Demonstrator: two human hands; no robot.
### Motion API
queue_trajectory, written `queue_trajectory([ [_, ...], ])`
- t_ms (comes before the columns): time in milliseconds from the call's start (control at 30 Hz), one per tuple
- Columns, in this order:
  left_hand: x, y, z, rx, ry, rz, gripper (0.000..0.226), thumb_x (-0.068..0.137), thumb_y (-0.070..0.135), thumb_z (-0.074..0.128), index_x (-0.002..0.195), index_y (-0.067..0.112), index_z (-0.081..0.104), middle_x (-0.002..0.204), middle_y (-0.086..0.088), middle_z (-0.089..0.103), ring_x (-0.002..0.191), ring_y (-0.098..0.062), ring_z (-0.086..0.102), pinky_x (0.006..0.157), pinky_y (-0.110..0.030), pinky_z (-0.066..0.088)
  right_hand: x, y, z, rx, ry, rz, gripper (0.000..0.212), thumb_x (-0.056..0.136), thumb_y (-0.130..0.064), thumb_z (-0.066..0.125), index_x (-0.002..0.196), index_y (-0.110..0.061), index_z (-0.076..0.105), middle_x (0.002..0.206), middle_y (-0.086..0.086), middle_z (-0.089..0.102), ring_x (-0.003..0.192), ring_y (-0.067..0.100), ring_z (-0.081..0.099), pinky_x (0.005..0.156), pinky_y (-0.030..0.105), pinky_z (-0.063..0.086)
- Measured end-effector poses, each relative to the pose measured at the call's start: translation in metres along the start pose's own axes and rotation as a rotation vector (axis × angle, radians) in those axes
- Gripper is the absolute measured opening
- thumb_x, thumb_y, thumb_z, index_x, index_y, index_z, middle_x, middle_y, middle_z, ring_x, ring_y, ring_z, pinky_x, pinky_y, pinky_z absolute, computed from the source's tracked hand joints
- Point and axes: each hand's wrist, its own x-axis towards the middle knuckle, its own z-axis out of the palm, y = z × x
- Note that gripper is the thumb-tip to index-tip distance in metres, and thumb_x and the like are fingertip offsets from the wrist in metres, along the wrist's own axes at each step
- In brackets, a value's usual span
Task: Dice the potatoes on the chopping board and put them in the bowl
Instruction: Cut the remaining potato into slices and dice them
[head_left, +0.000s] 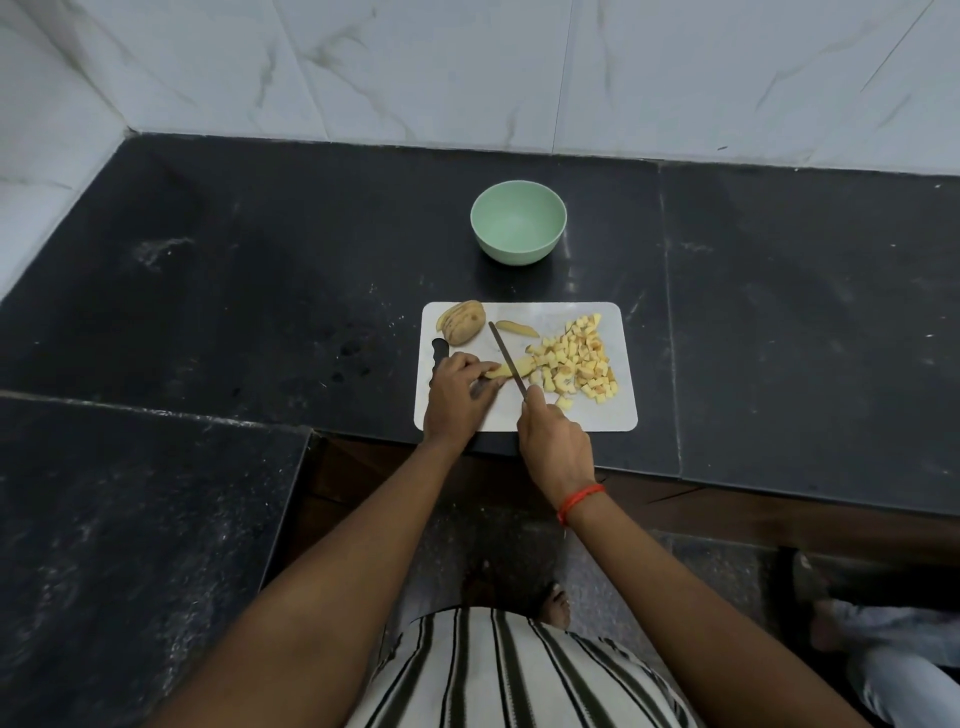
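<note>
Left fingers (480, 372) pinch a potato strip (497, 371), right fingers (538, 403) grip the knife (507, 359); black stone counter (260, 260), marble wall (467, 62).

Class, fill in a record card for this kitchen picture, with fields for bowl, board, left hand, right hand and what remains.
bowl: green, empty, on the counter beyond the board
board: white; diced pile on its right, potato half at far left
left hand: holds a potato strip
right hand: grips knife, blade across the strip
remaining: finish dicing, fill bowl
</note>
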Motion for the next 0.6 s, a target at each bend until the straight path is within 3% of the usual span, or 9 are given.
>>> queue_trajectory([
  [233, 0.0, 0.001, -0.001, 0.011, 0.008, 0.019, 0.029, 0.093, 0.035, 0.073, 0.114, 0.016, 0.077, 0.103, 0.002, 0.061, 0.099, -0.013, 0.05, 0.081, -0.032, 0.048, 0.008, -0.001, 0.0, 0.009, -0.055, 0.007, 0.033, 0.102, -0.018, 0.042, 0.135, -0.014, 0.043, 0.084, 0.016, 0.067, 0.072, 0.041, 0.066, 0.055, 0.039, 0.046],
  [600, -0.005, 0.006, 0.002, 0.034, 0.035, -0.015, 0.028, 0.092, 0.031, 0.073, 0.114, 0.013, 0.077, 0.103, 0.0, 0.062, 0.098, -0.019, 0.051, 0.081, -0.035, 0.048, -0.032, 0.016, -0.009, 0.025, -0.162, 0.009, 0.018, 0.104, -0.024, 0.038, 0.12, -0.019, 0.037, 0.086, 0.012, 0.062, 0.07, 0.041, 0.062, 0.054, 0.039, 0.037],
])
